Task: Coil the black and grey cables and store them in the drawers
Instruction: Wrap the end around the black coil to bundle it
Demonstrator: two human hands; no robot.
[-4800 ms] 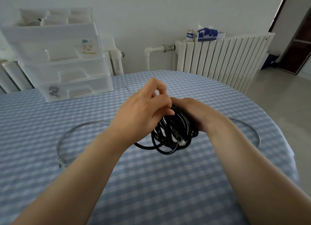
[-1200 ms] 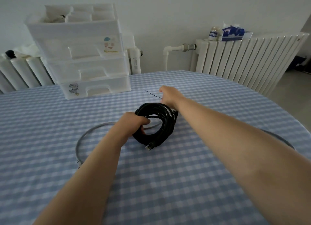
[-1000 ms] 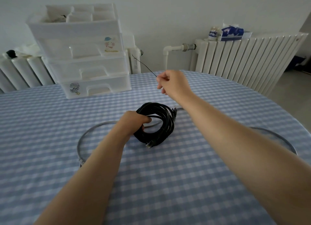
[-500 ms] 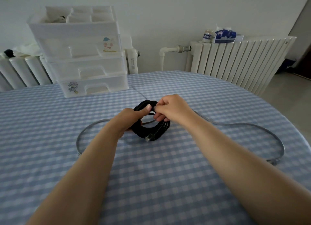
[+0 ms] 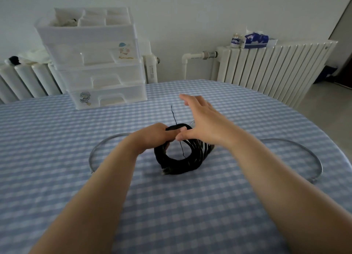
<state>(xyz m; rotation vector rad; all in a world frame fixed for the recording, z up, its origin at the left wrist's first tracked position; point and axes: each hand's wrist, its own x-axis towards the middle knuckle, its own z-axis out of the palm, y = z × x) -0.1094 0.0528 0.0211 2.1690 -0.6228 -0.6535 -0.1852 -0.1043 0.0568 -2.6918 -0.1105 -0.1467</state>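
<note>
My left hand (image 5: 152,137) grips the top of the black cable (image 5: 179,158), fingers curled round the bundled turns. The coil stands tilted on the bench (image 5: 57,132), its lower edge touching the checked cloth and a plug end sticking out at the bottom left. My right hand (image 5: 200,118) is wide, fingers spread and pointing away from me above the coil; its thumb lies against my left fingertips at the top of the bundle. It holds nothing that I can make out. A thin black tie (image 5: 174,116) rises from the top of the coil just left of my right hand, and a thin strand also hangs down across the coil's opening; whether both are one piece I cannot tell.

The grey cable (image 5: 304,149) lies loose on the bench in a wide arc behind the coil, one curve showing to the left of my left forearm and the other sweeping round to the right, with an end near the right edge of the bench.

The drawers (image 5: 99,63) stand at the far left of the bench, a white plastic unit with three fronts pushed in and an open divided tray on top. A radiator (image 5: 266,65) runs behind the bench on the right with a tissue pack (image 5: 256,40) and a small jar (image 5: 235,40) on it.
</note>
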